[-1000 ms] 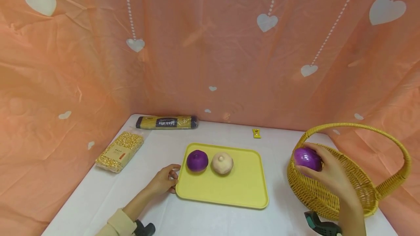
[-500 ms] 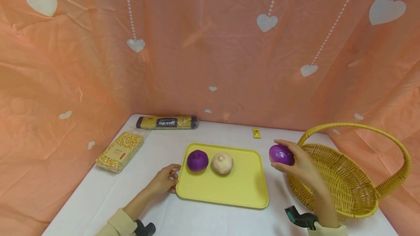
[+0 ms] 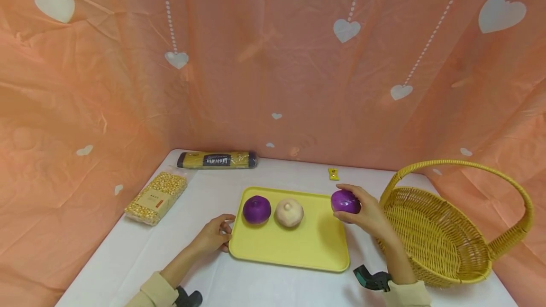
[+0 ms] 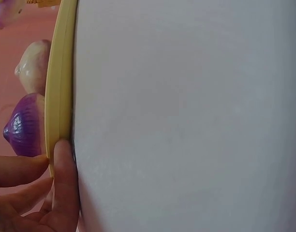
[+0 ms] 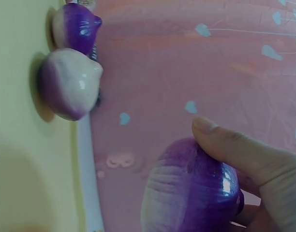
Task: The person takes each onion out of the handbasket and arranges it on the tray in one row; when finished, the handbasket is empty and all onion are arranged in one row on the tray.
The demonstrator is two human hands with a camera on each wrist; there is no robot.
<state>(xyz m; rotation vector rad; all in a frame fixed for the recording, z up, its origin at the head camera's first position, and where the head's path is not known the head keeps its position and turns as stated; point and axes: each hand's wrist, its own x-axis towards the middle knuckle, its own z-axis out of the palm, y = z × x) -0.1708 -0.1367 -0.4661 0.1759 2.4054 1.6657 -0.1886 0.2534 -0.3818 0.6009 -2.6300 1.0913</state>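
Observation:
My right hand point(image 3: 367, 214) grips a purple onion point(image 3: 345, 202) above the right end of a yellow tray point(image 3: 298, 252). Thumb and fingers curl round the onion's sides; the right wrist view shows its pale, ridged part point(image 5: 165, 193). A purple onion point(image 3: 257, 210) and a whitish onion point(image 3: 289, 212) sit side by side on the tray's left half. Seen from the right wrist, the whitish onion point(image 5: 73, 84) has a purple underside. At the tray's left edge, my left hand point(image 3: 211, 235) pinches the rim point(image 4: 61, 87), a finger point(image 4: 66, 179) lying along its outer side.
A wicker basket point(image 3: 426, 231) with a tall handle stands right of the tray. At the back left lie a spaghetti packet point(image 3: 217, 159) and a bag of yellow kernels point(image 3: 157, 197). A small yellow wrapped sweet point(image 3: 333, 174) lies behind the tray. An orange curtain point(image 3: 273, 84) hangs behind.
My right hand has lifted the purple onion out over the basket's left rim and carried it left to above the tray's right end. My left hand has stayed at the tray's edge.

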